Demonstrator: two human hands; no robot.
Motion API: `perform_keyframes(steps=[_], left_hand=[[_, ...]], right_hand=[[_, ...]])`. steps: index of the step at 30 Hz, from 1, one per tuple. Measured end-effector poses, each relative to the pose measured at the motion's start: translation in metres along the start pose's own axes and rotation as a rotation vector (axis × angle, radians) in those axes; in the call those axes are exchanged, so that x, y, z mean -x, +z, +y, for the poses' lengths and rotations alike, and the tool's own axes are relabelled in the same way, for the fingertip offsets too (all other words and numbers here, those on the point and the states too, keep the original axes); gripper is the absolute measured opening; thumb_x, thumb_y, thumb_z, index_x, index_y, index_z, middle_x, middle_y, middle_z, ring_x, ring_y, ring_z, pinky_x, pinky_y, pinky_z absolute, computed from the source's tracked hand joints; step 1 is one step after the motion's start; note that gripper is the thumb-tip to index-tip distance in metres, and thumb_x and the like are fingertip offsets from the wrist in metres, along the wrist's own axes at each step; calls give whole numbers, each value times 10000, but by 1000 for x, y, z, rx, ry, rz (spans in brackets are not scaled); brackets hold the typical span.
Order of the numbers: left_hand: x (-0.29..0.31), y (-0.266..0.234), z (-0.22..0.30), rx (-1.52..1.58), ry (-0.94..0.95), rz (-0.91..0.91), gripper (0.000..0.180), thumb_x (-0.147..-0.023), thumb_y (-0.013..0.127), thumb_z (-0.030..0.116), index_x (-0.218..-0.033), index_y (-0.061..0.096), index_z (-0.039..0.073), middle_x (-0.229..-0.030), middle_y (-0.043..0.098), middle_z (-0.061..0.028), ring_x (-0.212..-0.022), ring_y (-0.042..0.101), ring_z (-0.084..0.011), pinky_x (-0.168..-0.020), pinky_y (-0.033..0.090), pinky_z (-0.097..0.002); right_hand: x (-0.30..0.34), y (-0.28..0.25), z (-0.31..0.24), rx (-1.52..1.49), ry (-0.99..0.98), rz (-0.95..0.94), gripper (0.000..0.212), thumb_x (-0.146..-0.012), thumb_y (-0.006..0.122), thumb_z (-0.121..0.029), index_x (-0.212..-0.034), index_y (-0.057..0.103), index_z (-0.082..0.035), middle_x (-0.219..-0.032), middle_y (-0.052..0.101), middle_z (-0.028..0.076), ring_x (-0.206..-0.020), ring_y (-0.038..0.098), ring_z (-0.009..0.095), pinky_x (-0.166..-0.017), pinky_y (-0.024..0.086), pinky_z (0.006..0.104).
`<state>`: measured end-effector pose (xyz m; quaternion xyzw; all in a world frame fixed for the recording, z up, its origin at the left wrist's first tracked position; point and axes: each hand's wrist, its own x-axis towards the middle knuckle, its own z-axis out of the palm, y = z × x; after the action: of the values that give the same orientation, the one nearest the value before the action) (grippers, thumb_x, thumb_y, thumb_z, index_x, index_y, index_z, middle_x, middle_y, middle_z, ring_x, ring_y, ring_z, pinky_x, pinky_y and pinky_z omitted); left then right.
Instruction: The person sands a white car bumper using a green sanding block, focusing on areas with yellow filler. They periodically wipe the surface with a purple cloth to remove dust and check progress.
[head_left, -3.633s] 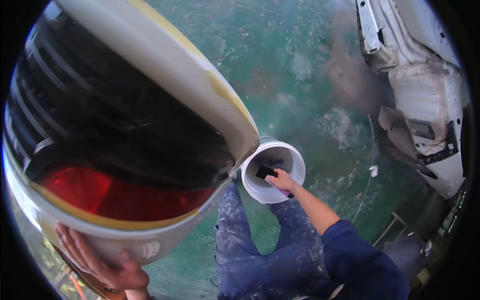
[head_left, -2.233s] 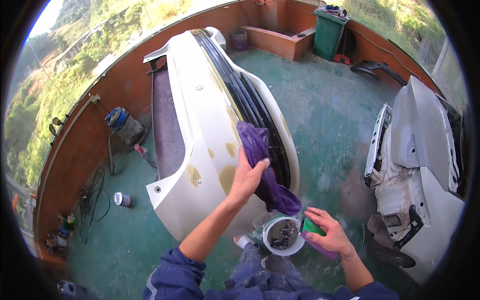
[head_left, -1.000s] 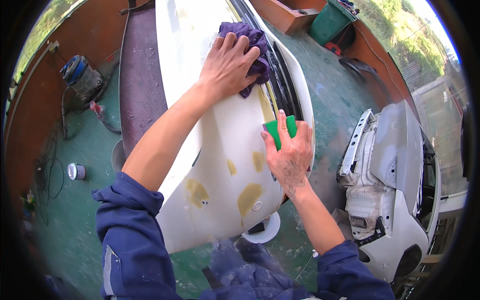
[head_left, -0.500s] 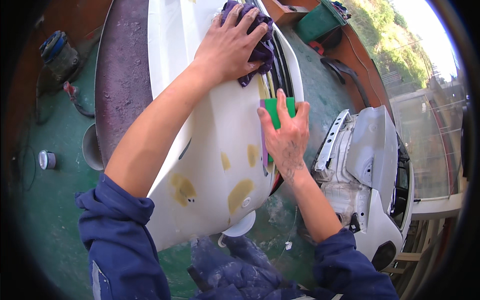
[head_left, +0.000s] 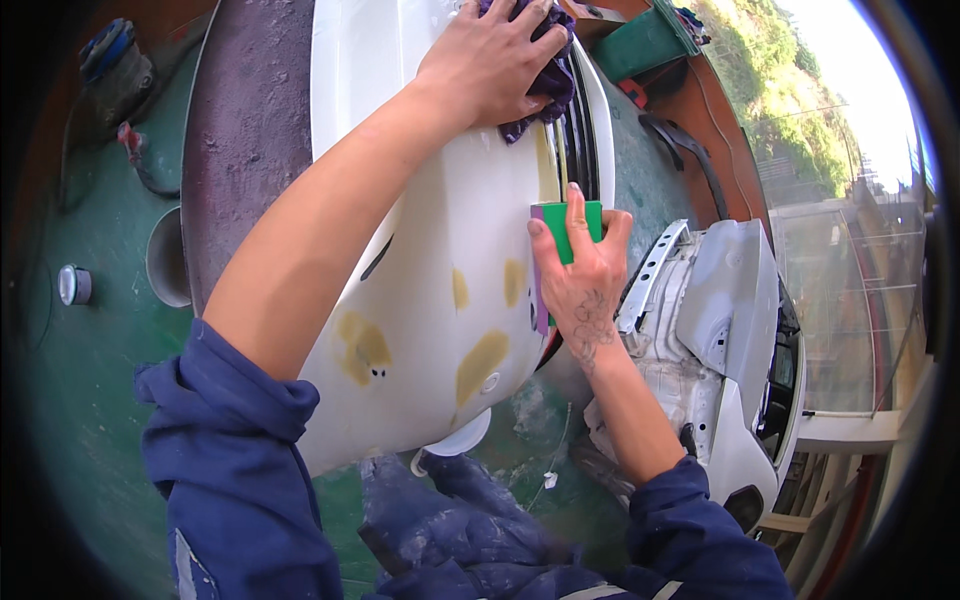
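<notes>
Left hand's [head_left: 482, 68] fingers spread over crumpled dark-purple cloth [head_left: 560, 92] on the yellow-patched white car bumper [head_left: 430, 270]; right hand's [head_left: 586, 285] fingers gripping a rectangular green-and-purple block [head_left: 555, 226]!

A left hand [head_left: 490, 65] presses a crumpled purple cloth [head_left: 558, 92], a right hand [head_left: 585, 280] a rectangular green-and-purple block [head_left: 555, 225], on a yellow-patched white bumper [head_left: 430, 300].

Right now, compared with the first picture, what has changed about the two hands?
The left hand, which rested empty on the white bumper, has taken hold of a purple cloth. The right hand has come out of the white bucket and holds a green-and-purple block on the bumper. The bucket and the car body on the right stayed in place.
</notes>
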<state>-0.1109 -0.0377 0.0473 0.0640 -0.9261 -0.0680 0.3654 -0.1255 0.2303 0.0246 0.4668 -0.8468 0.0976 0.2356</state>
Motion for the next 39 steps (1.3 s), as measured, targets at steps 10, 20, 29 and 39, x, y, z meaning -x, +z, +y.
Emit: perform_keyframes(steps=[10, 20, 29, 39], left_hand=[[-2, 4, 1, -6, -4, -18, 738, -884, 799, 437, -1481, 596, 54, -1603, 528, -233, -1534, 448, -444, -1239, 401, -590], [7, 6, 1, 8, 20, 62, 684, -858, 815, 423, -1406, 648, 49, -1533, 577, -228, -1461, 534, -419, -1198, 445, -541], [5, 3, 0, 9, -25, -6, 668, -871, 806, 458, -1388, 658, 61, -1538, 580, -205, -1483, 508, -400, -1185, 437, -571], [-4, 30, 3, -212, -99, 69, 637, -948, 801, 435, -1495, 613, 167, -1678, 501, -122, -1536, 483, -346, -1192, 473, -512]], right_hand=[[3, 0, 1, -17, 47, 20, 591, -962, 817, -381, -1438, 698, -52, -1109, 533, 212, -1038, 628, 393, -846, 569, 507], [0, 0, -3, -36, 33, -12, 580, -947, 834, -371, -1419, 716, -54, -1132, 540, 219, -1012, 639, 397, -839, 580, 506], [26, -5, -2, -5, 9, -26, 594, -933, 851, -354, -1424, 713, -49, -1137, 551, 234, -1041, 633, 419, -884, 576, 499], [42, -8, 4, 20, -26, 3, 570, -919, 856, -327, -1401, 720, -55, -1129, 575, 235, -1032, 639, 411, -845, 598, 506]])
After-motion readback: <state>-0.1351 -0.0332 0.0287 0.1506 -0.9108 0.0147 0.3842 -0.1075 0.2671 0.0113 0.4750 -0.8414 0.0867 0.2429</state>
